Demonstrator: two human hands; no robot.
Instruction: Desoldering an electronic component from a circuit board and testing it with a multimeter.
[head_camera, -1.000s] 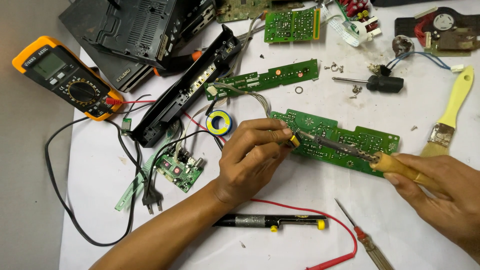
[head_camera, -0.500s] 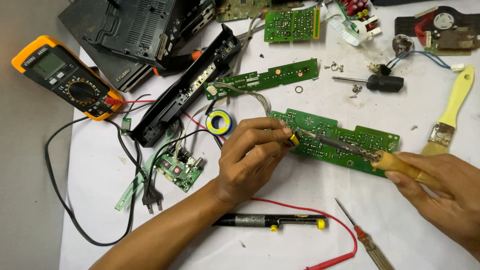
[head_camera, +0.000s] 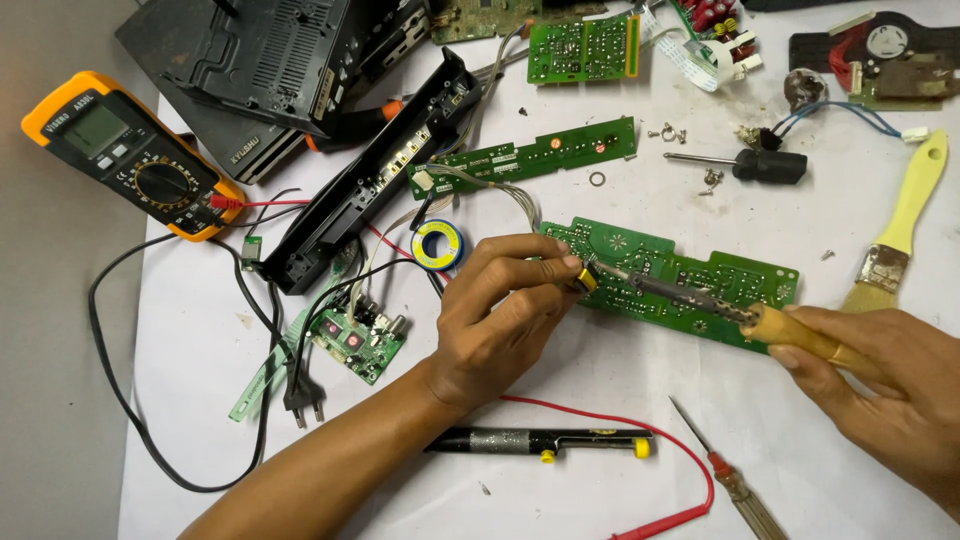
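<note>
From the head camera, the left hand (head_camera: 500, 320) has its grip pinched shut on a small yellow component (head_camera: 587, 280) at the left end of the long green circuit board (head_camera: 700, 280), which lies flat on the white-covered desk (head_camera: 200, 400) just right of centre. The right hand (head_camera: 890, 385), at about four o'clock, has its grip wrapped closed round the orange handle of a soldering iron (head_camera: 700, 300), tip laid across the board and touching the component; a black desoldering pump (head_camera: 540, 440) lies at six o'clock, a yellow multimeter (head_camera: 125, 150) at ten
</note>
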